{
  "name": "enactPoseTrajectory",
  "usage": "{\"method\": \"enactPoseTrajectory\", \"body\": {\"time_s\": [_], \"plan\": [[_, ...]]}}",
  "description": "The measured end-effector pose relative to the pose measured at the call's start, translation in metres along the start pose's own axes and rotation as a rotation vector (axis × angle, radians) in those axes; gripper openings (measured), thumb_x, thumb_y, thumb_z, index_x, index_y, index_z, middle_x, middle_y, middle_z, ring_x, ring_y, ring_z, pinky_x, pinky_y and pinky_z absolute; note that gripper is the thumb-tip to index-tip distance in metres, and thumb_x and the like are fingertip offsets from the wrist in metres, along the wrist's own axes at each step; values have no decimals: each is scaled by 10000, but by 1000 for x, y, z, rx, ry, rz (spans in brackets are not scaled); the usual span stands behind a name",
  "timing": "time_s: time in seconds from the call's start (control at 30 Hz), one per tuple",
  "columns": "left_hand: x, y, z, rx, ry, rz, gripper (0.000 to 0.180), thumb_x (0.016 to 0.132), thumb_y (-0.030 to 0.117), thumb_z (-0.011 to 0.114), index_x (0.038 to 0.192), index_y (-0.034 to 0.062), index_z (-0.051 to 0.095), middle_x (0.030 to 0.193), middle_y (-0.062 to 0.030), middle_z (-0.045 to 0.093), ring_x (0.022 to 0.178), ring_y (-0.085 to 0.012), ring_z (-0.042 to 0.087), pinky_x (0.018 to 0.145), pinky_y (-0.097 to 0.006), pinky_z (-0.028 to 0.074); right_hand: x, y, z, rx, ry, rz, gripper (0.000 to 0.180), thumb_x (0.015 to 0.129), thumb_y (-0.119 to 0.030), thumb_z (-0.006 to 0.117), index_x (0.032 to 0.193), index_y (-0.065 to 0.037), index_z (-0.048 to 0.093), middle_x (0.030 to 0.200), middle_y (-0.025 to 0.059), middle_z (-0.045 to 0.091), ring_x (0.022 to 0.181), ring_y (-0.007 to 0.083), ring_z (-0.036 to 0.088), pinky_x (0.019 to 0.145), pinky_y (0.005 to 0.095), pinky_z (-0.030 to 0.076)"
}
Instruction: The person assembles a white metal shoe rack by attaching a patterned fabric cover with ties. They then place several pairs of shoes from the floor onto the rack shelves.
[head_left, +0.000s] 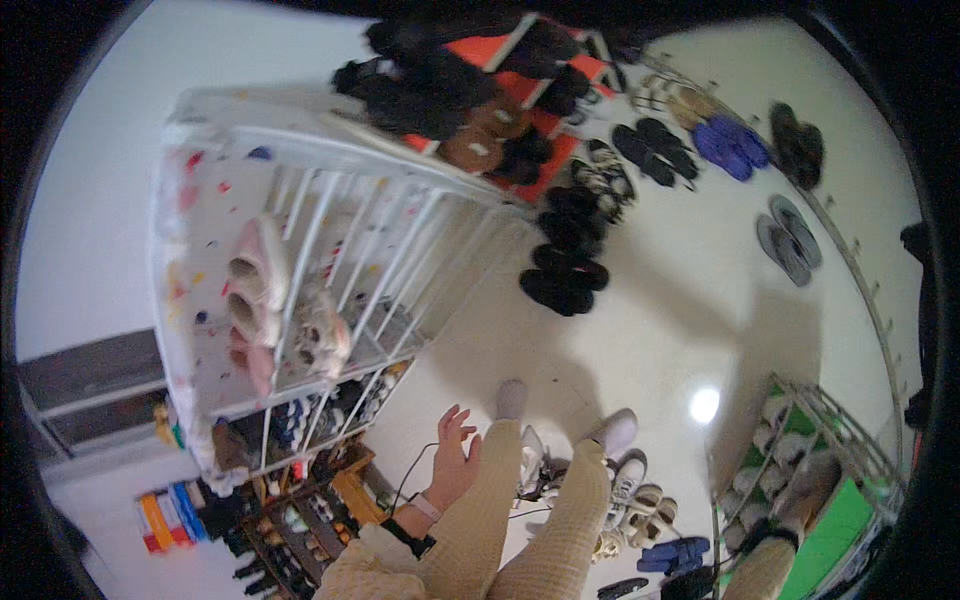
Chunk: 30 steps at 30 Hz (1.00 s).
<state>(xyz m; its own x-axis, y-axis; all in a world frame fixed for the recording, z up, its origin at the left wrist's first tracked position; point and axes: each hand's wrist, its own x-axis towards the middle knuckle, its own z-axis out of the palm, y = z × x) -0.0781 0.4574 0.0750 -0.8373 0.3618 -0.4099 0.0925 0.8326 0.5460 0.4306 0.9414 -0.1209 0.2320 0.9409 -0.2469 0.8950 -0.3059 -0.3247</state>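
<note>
As my left hand [452, 462] hovers low and centre with fingers spread wide, holding nothing, I judge I'm reaching toward the white shoe rack [330, 250] at upper left; the pink slippers [258, 290] there need a closer reach. My right hand isn't visible.

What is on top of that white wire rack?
On the white wire rack, the top shelf holds pale pink slippers and a furry pair. Shelves below show dark shoes only partly, since the upper shelf covers them.
</note>
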Motion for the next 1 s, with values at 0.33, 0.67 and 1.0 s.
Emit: {"method": "enactPoseTrajectory", "body": {"time_s": [0.33,0.67,1.0], "plan": [[44,-52,-165,-130,801,-160,307,905,118,547,1172,-9,466,1055,-85,487,850,-141,496,739,-247,432,-264,-138,6,190,-14,-190,380,908,-268,490,1029,82,576,980,203,619,820,305,548,773,396,454],[217,-108,-348,62,576,-187,370,899,151,539,1236,22,458,1130,-148,552,977,-222,548,762,-331,469,-578,-609,-3,427,-821,-1533,316,675,-207,663,923,-18,610,885,179,560,885,367,544,778,474,440],[240,-123,-364,-162,541,-161,420,879,205,569,1229,-1,459,1134,-145,561,968,-234,550,781,-340,461,-641,-798,120,399,-93,-1944,315,749,-175,604,985,30,568,958,223,542,957,374,521,803,436,447]]}}
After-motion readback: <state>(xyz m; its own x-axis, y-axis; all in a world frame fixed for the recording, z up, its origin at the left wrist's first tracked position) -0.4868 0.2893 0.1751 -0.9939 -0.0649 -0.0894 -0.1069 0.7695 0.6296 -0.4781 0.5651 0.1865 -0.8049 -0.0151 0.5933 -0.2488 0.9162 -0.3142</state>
